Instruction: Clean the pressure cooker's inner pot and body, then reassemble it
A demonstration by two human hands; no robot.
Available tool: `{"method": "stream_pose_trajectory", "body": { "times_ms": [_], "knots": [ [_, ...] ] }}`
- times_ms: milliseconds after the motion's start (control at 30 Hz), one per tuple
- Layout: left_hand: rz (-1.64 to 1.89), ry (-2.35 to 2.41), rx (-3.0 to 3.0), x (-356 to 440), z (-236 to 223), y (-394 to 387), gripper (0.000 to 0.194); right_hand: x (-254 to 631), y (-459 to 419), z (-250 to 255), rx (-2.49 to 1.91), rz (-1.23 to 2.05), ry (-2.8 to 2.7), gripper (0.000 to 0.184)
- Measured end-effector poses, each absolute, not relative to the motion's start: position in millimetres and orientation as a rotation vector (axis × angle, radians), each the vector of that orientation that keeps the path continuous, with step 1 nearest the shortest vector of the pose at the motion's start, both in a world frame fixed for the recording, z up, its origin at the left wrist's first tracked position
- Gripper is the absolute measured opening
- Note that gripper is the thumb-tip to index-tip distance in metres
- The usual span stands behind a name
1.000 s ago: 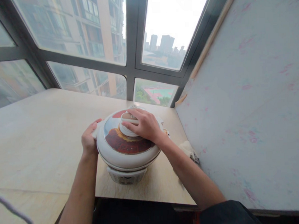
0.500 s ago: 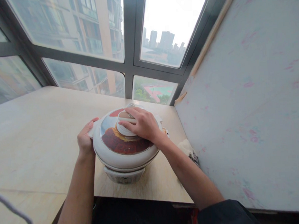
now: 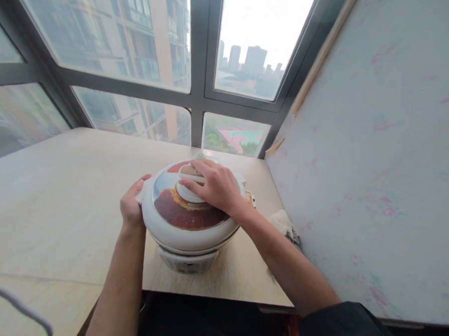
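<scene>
Left of the wall (image 3: pixel 367 155), the table (image 3: pixel 61 206) is bearing the pot (image 3: pixel 192 227) by its near edge. Your right hand (image 3: pixel 218 186) is gripping the top knob (image 3: pixel 190 174) with curled fingers (image 3: pixel 202 165); your left hand (image 3: pixel 131 205) is gripping the left handle (image 3: pixel 139 195).

On my feed I count two bare hands, one left hand (image 3: pixel 132 202) and one right hand (image 3: pixel 217 184), with two forearms (image 3: pixel 119 284) behind them and one dark sleeve (image 3: pixel 336 323) in sight. Between them I have one white cooker (image 3: pixel 188 261), one lid (image 3: pixel 187 220) and one lid knob (image 3: pixel 186 186). Around that I tally one table (image 3: pixel 53 207), one grey cord (image 3: pixel 27 311) at the lower left, one crumpled cloth (image 3: pixel 280 220), one patterned wall (image 3: pixel 359 156) on the right, and six window panes (image 3: pixel 105 39), counting those cut off by the edges of my view.
</scene>
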State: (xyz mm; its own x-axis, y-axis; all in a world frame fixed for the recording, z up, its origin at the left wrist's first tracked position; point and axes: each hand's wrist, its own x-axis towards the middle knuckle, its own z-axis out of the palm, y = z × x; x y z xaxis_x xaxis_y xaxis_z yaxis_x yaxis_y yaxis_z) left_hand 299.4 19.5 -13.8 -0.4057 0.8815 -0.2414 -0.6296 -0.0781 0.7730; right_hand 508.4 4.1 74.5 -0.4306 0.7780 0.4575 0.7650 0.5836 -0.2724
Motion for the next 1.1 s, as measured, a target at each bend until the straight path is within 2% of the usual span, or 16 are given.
{"method": "stream_pose_trajectory", "body": {
  "times_ms": [500,867,1000,1100],
  "knots": [
    [1.749,1.01,0.405,296.7,-20.2,21.7,0.028,488.1,-7.5,76.7,-1.531,-0.157,-2.183,0.041],
    [1.75,0.987,0.369,298.5,-15.1,19.4,0.025,478.3,-12.5,91.5,-1.72,-0.24,-2.23,0.052],
    [1.75,0.986,0.378,297.2,-16.9,20.8,0.029,480.1,-12.0,101.2,-1.744,-0.249,-2.311,0.055],
    [1.735,0.99,0.421,295.5,-20.1,21.7,0.039,483.1,-10.1,107.2,-1.725,-0.268,-2.373,0.051]
  ]
}}
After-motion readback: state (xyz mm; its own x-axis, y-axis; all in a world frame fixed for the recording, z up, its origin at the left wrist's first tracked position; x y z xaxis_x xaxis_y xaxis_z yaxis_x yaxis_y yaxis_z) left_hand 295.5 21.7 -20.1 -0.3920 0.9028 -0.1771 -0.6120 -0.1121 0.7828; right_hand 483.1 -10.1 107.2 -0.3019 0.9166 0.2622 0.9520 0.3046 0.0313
